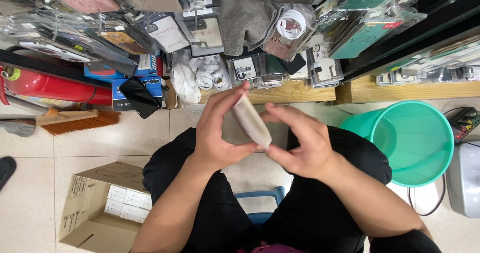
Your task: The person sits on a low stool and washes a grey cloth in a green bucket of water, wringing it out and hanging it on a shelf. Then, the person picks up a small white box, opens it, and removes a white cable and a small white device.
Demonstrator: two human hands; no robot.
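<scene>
I am seated, with my black-trousered knees below the hands. My left hand (217,130) and my right hand (300,140) both grip one thin, pale translucent flat packet (251,120), seen nearly edge-on and tilted. The left thumb and fingers clamp its upper end; the right fingers pinch its lower end. Its contents cannot be made out.
Shelves at the top hold many packaged phone cases (205,30) and cables. A teal bucket (417,143) stands at the right, an open cardboard box (95,208) of small white boxes at the lower left, a red fire extinguisher (55,85) and a brush (75,120) at the left.
</scene>
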